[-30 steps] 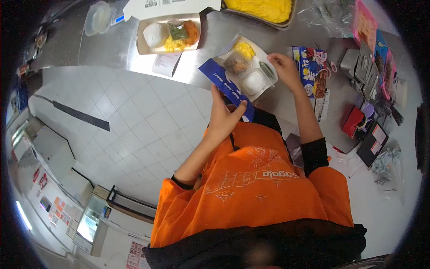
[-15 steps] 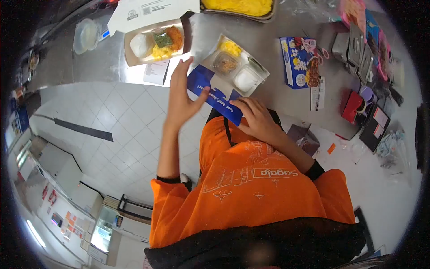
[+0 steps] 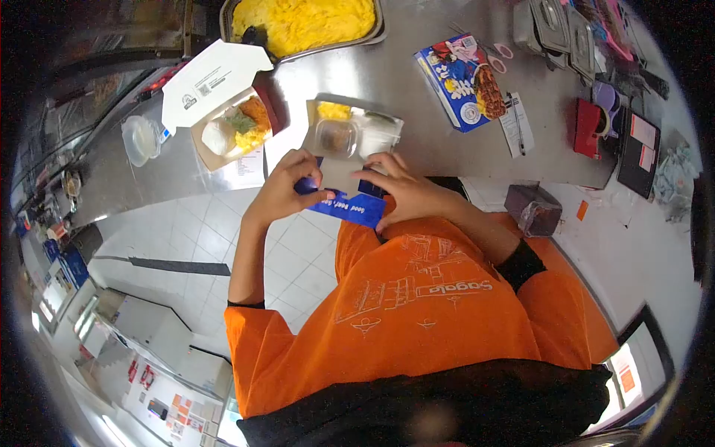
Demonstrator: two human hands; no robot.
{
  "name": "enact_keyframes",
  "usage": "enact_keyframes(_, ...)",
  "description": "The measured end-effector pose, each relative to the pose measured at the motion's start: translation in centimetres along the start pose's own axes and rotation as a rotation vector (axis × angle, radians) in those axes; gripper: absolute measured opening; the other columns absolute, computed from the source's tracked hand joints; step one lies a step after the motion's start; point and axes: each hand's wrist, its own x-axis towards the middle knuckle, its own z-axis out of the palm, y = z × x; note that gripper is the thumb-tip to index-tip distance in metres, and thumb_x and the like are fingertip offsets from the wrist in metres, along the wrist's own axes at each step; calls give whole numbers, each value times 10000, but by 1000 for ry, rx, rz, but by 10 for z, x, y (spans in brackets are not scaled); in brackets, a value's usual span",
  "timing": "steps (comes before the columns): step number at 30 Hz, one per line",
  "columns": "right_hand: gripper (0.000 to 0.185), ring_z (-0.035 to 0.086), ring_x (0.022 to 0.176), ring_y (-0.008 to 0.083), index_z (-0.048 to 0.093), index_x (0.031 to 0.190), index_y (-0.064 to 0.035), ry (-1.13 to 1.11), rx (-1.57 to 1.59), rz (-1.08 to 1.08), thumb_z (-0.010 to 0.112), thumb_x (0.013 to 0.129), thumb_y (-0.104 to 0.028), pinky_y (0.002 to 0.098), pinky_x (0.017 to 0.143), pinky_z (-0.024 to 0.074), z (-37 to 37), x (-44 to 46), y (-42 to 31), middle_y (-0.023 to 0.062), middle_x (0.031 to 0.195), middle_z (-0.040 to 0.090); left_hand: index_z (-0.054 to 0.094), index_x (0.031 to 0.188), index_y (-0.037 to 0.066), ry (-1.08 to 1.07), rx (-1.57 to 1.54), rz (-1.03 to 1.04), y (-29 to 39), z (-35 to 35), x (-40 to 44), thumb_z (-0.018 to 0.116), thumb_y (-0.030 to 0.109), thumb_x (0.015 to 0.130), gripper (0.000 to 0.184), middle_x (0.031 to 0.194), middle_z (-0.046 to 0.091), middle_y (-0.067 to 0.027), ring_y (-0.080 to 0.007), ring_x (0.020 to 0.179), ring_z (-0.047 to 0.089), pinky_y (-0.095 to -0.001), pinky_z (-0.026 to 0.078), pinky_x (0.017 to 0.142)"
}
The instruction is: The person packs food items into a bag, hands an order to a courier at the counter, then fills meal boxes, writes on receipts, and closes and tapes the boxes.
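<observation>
A cardboard meal box [image 3: 311, 124] stands open on the steel counter, its blue-edged lid flap [image 3: 350, 208] toward my body. Inside it are yellow scrambled egg [image 3: 333, 111], a small clear plastic tub [image 3: 337, 138] of brownish food and a white portion [image 3: 378, 128] under clear wrap. My left hand [image 3: 292, 185] pinches the left end of the lid between thumb and curled fingers. At the lid's right end, my right hand [image 3: 398, 188] grips its side tab, thumb low and fingers above. Both hands partly cover the lid.
Left of it sits another open meal box [image 3: 205, 153] with food, above a paper slip [image 3: 250, 170]. A tray of yellow egg [image 3: 305, 26] lies at the back. To the right are a printed blue box [image 3: 462, 83], pink-handled scissors [image 3: 497, 59], a receipt with a pen [image 3: 516, 123] and metal containers [image 3: 555, 37].
My left hand has gone from outstretched fingers beside the lid to a pinch on its left end. My right hand has moved up around the right tab. The camera view has shifted.
</observation>
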Motion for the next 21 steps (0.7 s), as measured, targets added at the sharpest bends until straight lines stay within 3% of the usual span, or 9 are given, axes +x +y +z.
enact_keyframes(3, 808, 232, 1343, 332, 497, 1250, -163, -54, -137, -108, 869, 547, -307, 515, 1094, 221, 4, 2, -8, 101, 1355, 334, 554, 707, 44, 35, -103, 2, 13, -2, -3, 825, 174, 651, 306, 866, 593, -58, -243, 896, 555, -348, 454, 778)
enact_keyframes(6, 714, 260, 1354, 291, 501, 1216, -154, -43, -175, -211, 832, 610, -338, 535, 1109, 163, 0, -3, -11, 90, 1320, 413, 545, 690, 48, 59, -69, 46, 20, -1, -9, 822, 187, 665, 311, 730, 591, -70, -248, 776, 588, -356, 473, 710)
enact_keyframes(9, 569, 401, 1261, 247, 525, 1174, -110, 32, -257, -283, 741, 713, -365, 559, 1100, 175, 10, -14, 1, 108, 1195, 503, 554, 699, 64, 61, 1, 5, 25, 6, -20, 821, 218, 673, 309, 675, 586, -64, -234, 676, 598, -341, 478, 619)
enact_keyframes(12, 438, 502, 1127, 235, 593, 993, -76, 86, -428, -350, 692, 748, -427, 519, 1096, 252, 2, -21, 6, 76, 1042, 551, 570, 726, 81, 115, 109, 39, 30, 12, -27, 807, 265, 694, 303, 646, 580, -55, -222, 606, 594, -322, 468, 548)
enact_keyframes(16, 447, 556, 1008, 239, 583, 858, -50, 193, -594, -424, 710, 721, -456, 487, 1058, 342, -12, -35, 16, 78, 976, 546, 574, 782, 82, 185, 255, 138, 30, 24, -41, 800, 339, 696, 353, 635, 577, -58, -225, 562, 585, -323, 453, 512)
enact_keyframes(19, 456, 573, 998, 267, 577, 862, -51, 245, -524, -421, 712, 722, -463, 478, 1041, 371, -23, -46, 21, 88, 984, 566, 563, 825, 66, 94, 194, 12, 38, 28, -51, 812, 364, 656, 424, 745, 613, -85, -248, 693, 627, -348, 502, 624)
enact_keyframes(21, 435, 575, 1019, 278, 599, 915, -59, 240, -502, -452, 680, 763, -459, 481, 1043, 369, -29, -50, 25, 100, 1018, 584, 557, 845, 57, 124, 310, 131, 44, 29, -47, 821, 335, 640, 435, 843, 614, -109, -266, 823, 629, -381, 503, 784)
